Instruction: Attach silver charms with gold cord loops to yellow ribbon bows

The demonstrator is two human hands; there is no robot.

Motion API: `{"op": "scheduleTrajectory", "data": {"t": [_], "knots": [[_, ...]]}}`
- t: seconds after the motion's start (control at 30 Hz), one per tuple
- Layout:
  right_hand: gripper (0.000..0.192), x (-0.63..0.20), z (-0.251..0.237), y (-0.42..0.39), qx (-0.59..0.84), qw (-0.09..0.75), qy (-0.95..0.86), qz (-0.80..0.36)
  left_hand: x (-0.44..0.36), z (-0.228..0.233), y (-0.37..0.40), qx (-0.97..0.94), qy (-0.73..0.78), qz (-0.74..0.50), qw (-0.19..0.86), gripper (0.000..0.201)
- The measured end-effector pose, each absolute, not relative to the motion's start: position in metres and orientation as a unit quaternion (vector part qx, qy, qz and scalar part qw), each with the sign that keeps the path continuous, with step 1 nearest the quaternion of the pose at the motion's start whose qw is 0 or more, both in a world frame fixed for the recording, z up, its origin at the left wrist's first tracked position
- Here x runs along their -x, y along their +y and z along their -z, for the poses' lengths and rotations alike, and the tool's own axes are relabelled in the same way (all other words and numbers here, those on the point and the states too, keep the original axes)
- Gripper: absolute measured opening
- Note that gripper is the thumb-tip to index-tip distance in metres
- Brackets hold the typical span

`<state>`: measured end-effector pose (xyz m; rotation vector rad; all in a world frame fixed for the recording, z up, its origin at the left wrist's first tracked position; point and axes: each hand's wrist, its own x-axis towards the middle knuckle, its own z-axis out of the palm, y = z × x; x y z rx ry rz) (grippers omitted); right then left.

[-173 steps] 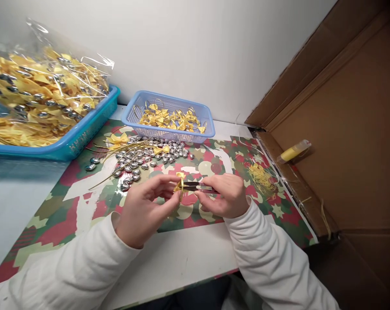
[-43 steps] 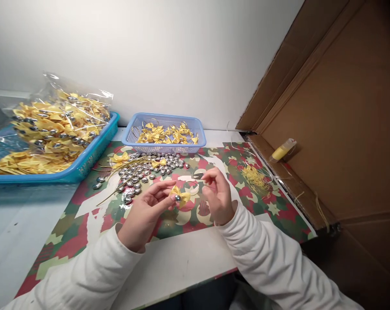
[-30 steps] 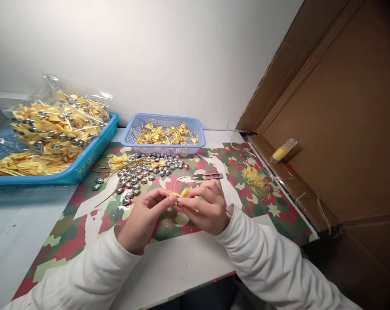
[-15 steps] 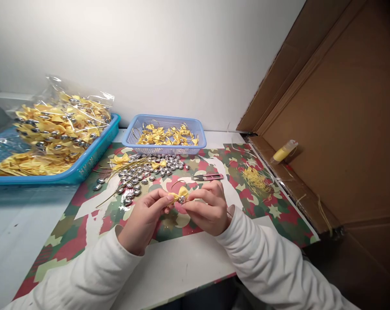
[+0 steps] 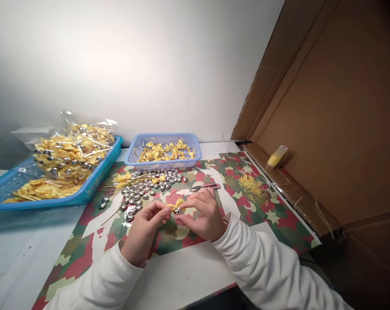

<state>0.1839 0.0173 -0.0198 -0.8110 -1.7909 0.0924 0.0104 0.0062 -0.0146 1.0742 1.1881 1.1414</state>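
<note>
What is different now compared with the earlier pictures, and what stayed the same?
The right hand let go of the small snips, which now lie on the patterned mat beyond the hands. It then joined the left hand, and both now pinch a yellow bow with a silver bead at its centre. The loose silver beads, the small basket and the large blue tray stayed as they were.

Soft, even indoor light; sharp centre

Wall (image 5: 117, 64) is glowing pale; edges are bowing and darkening; bag (image 5: 81, 137) is glinting.
</note>
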Motion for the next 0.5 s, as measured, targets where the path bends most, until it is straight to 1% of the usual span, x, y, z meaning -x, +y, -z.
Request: {"op": "scheduleTrajectory", "data": {"t": [0.07,0.13,0.23,0.37,0.43,0.5], "knots": [[0.013,-0.184,0.019,0.019,0.363,0.57,-0.731,-0.091,-0.006,0.009,0.015,-0.489,0.527,-0.479,0.504,0.035],[0.006,-0.186,0.018,0.023,0.39,0.584,-0.698,-0.142,-0.001,-0.003,0.032,-0.537,0.553,-0.473,0.427,0.034],[0.009,-0.188,0.02,0.028,0.43,0.586,-0.661,-0.188,0.004,-0.026,0.075,-0.567,0.563,-0.495,0.341,0.03],[0.011,-0.189,0.024,0.034,0.453,0.571,-0.654,-0.204,-0.004,-0.051,0.141,-0.605,0.577,-0.501,0.225,0.022],[0.011,-0.189,0.026,0.036,0.453,0.569,-0.656,-0.204,-0.016,-0.055,0.167,-0.64,0.583,-0.464,0.186,0.018],[0.013,-0.189,0.026,0.037,0.453,0.57,-0.655,-0.2,-0.029,-0.054,0.185,-0.674,0.591,-0.413,0.163,0.019]]}}
